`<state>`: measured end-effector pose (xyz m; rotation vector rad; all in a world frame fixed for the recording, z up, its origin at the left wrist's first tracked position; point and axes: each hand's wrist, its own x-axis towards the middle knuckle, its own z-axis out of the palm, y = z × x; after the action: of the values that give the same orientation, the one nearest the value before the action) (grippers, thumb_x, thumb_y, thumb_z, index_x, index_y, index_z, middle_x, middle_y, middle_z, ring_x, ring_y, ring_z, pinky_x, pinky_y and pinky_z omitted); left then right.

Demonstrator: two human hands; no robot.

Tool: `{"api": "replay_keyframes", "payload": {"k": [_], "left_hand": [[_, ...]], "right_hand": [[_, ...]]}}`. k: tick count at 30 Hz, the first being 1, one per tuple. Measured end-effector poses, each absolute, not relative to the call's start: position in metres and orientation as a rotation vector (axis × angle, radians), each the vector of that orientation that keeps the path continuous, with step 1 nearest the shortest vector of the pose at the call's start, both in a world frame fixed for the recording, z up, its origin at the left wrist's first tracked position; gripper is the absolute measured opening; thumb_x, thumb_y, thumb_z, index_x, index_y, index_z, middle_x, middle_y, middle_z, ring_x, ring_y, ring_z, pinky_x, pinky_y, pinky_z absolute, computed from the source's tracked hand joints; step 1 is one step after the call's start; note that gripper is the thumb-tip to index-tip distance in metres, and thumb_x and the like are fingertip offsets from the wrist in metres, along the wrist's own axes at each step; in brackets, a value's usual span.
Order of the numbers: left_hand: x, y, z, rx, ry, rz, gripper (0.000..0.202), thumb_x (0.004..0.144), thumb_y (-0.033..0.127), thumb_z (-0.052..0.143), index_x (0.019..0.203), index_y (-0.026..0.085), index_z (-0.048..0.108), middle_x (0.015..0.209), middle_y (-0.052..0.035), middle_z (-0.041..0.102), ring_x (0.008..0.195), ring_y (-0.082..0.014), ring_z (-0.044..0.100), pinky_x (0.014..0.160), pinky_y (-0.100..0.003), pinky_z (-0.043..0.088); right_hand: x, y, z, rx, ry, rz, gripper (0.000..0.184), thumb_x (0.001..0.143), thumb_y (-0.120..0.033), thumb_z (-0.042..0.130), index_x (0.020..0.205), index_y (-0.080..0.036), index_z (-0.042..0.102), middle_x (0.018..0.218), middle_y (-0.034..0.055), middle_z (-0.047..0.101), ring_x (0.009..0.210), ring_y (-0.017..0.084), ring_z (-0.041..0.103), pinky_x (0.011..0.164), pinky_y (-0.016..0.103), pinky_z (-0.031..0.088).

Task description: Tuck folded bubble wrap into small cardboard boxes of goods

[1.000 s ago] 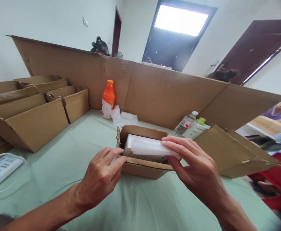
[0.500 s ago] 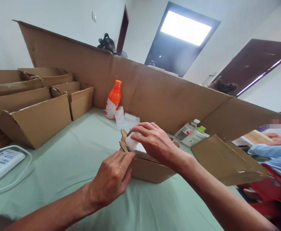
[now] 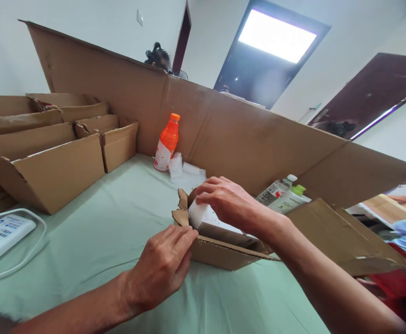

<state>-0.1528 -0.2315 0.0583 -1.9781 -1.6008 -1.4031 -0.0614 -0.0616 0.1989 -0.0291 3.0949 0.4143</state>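
A small open cardboard box with a torn left flap sits in front of me on the green cloth. My left hand pinches the near left corner of its rim between thumb and fingers. Inside the box lies a white box-shaped item, with white foam wrap at its left end. My right hand reaches over from the right, its fingers curled down on the white item. The fingertips on the far side are partly hidden.
Several open cardboard boxes stand at left. A power strip with a white cable lies nearer. An orange bottle and foam sheets stand by the cardboard partition. At right are a clear bottle, a green-capped bottle and a cardboard piece.
The box's near wall has leaned outward towards me, and more of the white item shows inside. Both hands keep nearly the same places. The view has shifted slightly.
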Motion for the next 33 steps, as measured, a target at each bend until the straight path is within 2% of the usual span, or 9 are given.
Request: {"api": "replay_keyframes", "payload": {"k": [5,11,15,17,21,24,30,33], "left_hand": [[-0.151,-0.230,0.057,-1.951,-1.633,-1.397,0.036,0.090,0.003,0.051,0.125,0.014,0.054,0.112,-0.0123,0.071,0.101,-0.0250,0.069,0.087,-0.039,0.060],[-0.149,-0.232,0.056,-1.960,-1.635,-1.415,0.037,0.090,0.004,0.052,0.125,0.015,0.054,0.119,-0.0123,0.067,0.108,-0.0234,0.065,0.094,-0.037,0.057],[-0.151,-0.236,0.056,-1.783,-1.659,-1.585,0.039,0.089,0.006,0.054,0.126,0.018,0.054,0.121,-0.0125,0.058,0.112,-0.0218,0.061,0.097,-0.036,0.055],[-0.155,-0.234,0.053,-1.699,-1.740,-1.712,0.044,0.088,0.006,0.054,0.130,0.020,0.051,0.119,-0.0113,0.057,0.112,-0.0221,0.060,0.096,-0.038,0.056],[-0.161,-0.218,0.037,-1.746,-2.046,-1.917,0.057,0.083,0.010,0.054,0.138,0.022,0.046,0.127,-0.0120,0.057,0.112,-0.0235,0.062,0.089,-0.040,0.059],[-0.159,-0.206,0.026,-1.899,-2.139,-2.000,0.062,0.077,0.009,0.053,0.138,0.020,0.047,0.130,-0.0132,0.059,0.117,-0.0254,0.061,0.091,-0.042,0.058],[-0.155,-0.201,0.024,-1.906,-2.169,-2.048,0.059,0.076,0.010,0.054,0.134,0.019,0.052,0.126,-0.0125,0.064,0.116,-0.0261,0.062,0.095,-0.046,0.055],[-0.160,-0.205,0.025,-1.931,-2.203,-1.990,0.054,0.078,0.012,0.054,0.131,0.020,0.055,0.126,-0.0115,0.064,0.114,-0.0255,0.063,0.095,-0.047,0.056]], "right_hand": [[-0.079,-0.076,0.182,-0.013,2.974,0.577,0.018,0.092,-0.005,0.058,0.088,-0.017,0.071,0.089,0.0072,0.068,0.086,0.021,0.053,0.074,0.033,0.033],[-0.076,-0.061,0.157,0.132,3.122,0.553,0.022,0.094,-0.001,0.050,0.099,-0.015,0.068,0.097,0.0078,0.066,0.083,0.019,0.051,0.073,0.031,0.035],[-0.065,-0.060,0.151,0.275,3.163,0.651,0.021,0.092,-0.004,0.055,0.094,-0.017,0.071,0.102,0.0095,0.066,0.085,0.020,0.053,0.075,0.033,0.034],[-0.062,-0.062,0.150,0.284,3.138,0.618,0.021,0.093,-0.006,0.055,0.093,-0.018,0.072,0.097,0.0091,0.066,0.082,0.019,0.054,0.073,0.032,0.032],[-0.063,-0.063,0.147,0.223,3.063,0.554,0.020,0.094,-0.009,0.055,0.095,-0.016,0.073,0.090,0.0101,0.068,0.087,0.021,0.056,0.076,0.033,0.032],[-0.066,-0.061,0.141,0.191,3.058,0.531,0.019,0.093,-0.011,0.055,0.095,-0.015,0.073,0.090,0.0106,0.069,0.092,0.023,0.057,0.080,0.035,0.032],[-0.035,-0.064,0.160,0.311,3.239,0.368,0.027,0.091,-0.005,0.053,0.103,-0.017,0.073,0.099,0.0092,0.074,0.091,0.021,0.063,0.084,0.037,0.038],[0.018,-0.070,0.172,0.496,3.648,0.221,0.023,0.095,-0.013,0.053,0.103,-0.022,0.072,0.109,0.0070,0.074,0.099,0.022,0.066,0.092,0.040,0.044]]}}
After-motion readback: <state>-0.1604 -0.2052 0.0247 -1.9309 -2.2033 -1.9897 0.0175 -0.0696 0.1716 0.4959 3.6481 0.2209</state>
